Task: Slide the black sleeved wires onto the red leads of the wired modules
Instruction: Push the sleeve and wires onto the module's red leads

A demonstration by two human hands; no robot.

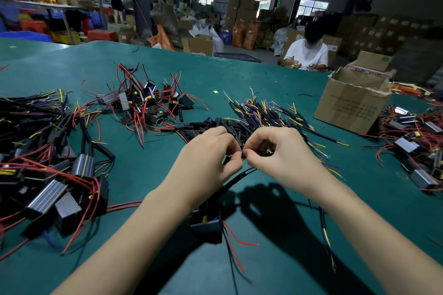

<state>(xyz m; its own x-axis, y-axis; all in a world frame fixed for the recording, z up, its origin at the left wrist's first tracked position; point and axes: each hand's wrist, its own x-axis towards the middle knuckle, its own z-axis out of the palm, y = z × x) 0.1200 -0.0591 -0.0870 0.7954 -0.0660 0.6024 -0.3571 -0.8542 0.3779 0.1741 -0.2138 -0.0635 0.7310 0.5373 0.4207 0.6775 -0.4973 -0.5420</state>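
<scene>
Both hands raised above the green surface (275, 74), fingertips meeting. Left hand (211, 151) pinching a thin lead; right hand (278, 148) pinching a black sleeved wire (242, 172) (joint itself hidden by fingers). Wired module (207, 225) hanging below between the forearms, red leads (239, 242) trailing. Pile of black sleeved wires (261, 115) just behind the hands.

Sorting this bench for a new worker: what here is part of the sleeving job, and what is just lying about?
In the job: left hand; right hand; held module; sleeved wires pile; module pile.
Lying about: cardboard box; blue crate.
</scene>
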